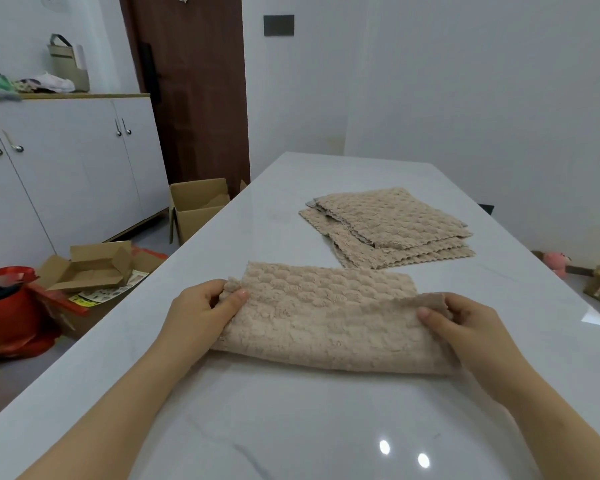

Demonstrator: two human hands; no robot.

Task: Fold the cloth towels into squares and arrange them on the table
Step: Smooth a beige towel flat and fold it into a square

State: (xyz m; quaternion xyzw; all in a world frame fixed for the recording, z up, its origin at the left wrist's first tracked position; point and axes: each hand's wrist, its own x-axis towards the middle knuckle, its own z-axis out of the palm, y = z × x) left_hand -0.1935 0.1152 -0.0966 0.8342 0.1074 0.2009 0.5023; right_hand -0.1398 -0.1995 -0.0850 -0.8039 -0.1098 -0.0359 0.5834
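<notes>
The left hand (201,310) and right hand (465,327) each pinch a top corner of a half-folded towel (323,323) near the table (291,427) front, while the pile (392,226) behind looks flat and probably still needs folding.

The towel (326,323) is beige cloth, plush and matt, with a raised bubbly weave; the towel stack (392,226) is the same fabric with zigzag edges. The tabletop (291,427) is smooth, glossy white marble-look stone with grey veins, mirroring lamps
</notes>
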